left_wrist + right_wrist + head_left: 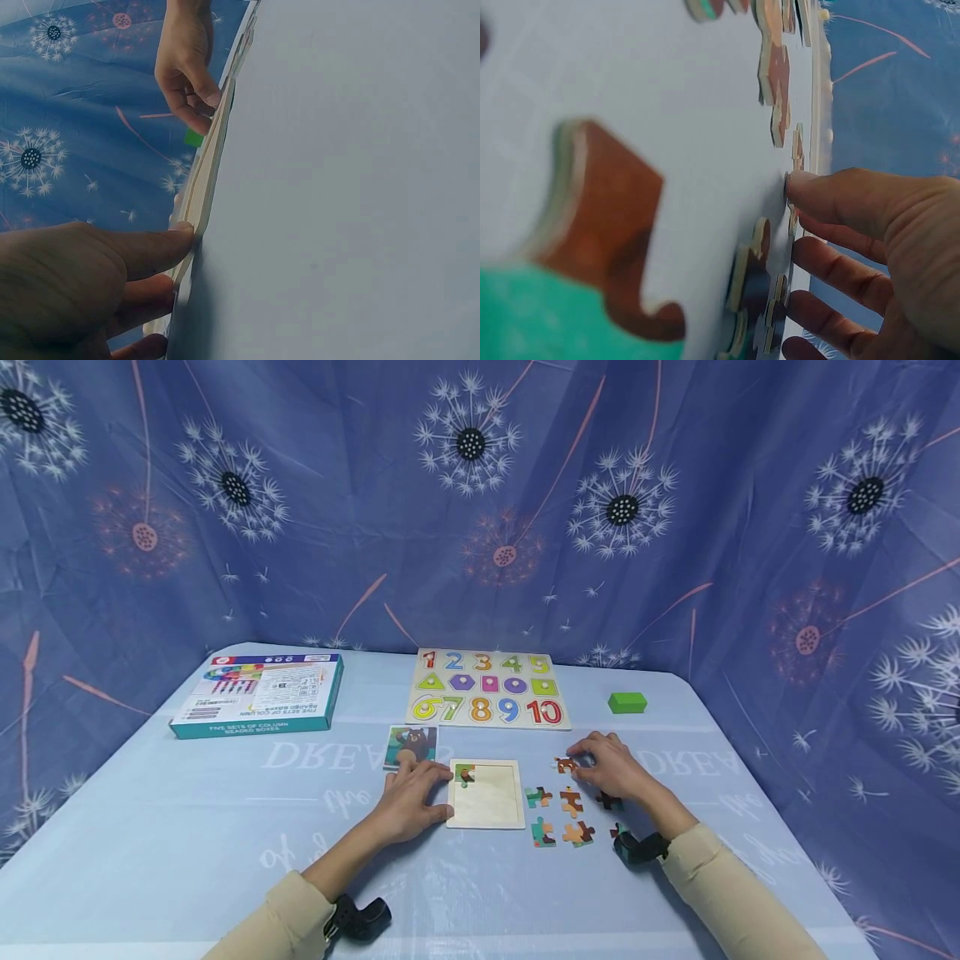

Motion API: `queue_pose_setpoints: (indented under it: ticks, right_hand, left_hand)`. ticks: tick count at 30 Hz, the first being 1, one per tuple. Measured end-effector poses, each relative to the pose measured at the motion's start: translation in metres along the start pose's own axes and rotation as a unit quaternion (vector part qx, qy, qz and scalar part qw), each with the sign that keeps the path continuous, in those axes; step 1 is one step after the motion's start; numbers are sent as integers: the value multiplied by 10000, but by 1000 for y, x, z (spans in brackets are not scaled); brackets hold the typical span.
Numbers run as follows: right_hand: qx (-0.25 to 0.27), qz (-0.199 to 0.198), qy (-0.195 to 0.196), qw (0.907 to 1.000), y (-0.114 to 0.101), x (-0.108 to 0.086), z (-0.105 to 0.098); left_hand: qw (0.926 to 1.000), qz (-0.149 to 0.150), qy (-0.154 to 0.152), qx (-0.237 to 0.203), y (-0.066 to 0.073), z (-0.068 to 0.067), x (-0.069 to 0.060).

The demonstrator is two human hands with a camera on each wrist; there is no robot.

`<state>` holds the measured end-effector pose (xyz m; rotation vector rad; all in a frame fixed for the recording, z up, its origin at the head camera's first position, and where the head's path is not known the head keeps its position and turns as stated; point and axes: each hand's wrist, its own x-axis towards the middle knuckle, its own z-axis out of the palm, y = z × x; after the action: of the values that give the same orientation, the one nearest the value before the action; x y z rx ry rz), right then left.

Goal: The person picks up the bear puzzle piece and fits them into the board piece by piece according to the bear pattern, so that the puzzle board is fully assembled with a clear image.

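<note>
A square wooden puzzle tray (486,802) lies at the middle of the table, one puzzle piece (465,775) in its upper left corner. My left hand (411,802) touches the tray's left edge with thumb and fingertips; in the left wrist view, the left hand (97,285) rests against that edge. Right of the tray lie several loose pieces (572,802). My right hand (611,767) pinches a brown piece (565,765) at the back of them. The right wrist view shows the right hand (877,232), thumb at a piece's edge, other fingers spread.
A bear picture card (400,742) lies behind my left hand. Farther back are a number and shape board (489,697), a teal-edged box (258,693) at the left and a green block (627,702) at the right. A patterned blue cloth (360,527) hangs behind the table.
</note>
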<state>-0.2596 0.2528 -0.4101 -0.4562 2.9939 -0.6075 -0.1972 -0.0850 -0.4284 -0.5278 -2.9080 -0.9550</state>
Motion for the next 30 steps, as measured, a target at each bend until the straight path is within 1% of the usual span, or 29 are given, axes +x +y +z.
queue_pose_setpoints:
  ticks: [11,20,30]
  right_hand:
    - [-4,-82,115,9999,1,0,2]
    - [10,-66,147,9999,2,0,3]
    - [-39,-201,286,9994,2,-2,5]
  left_hand:
    - [10000,-16,-8,-12,0,-1,-1]
    - [10000,-43,-10,22,0,0,0]
    - [10000,3,5,23,-1,0,0]
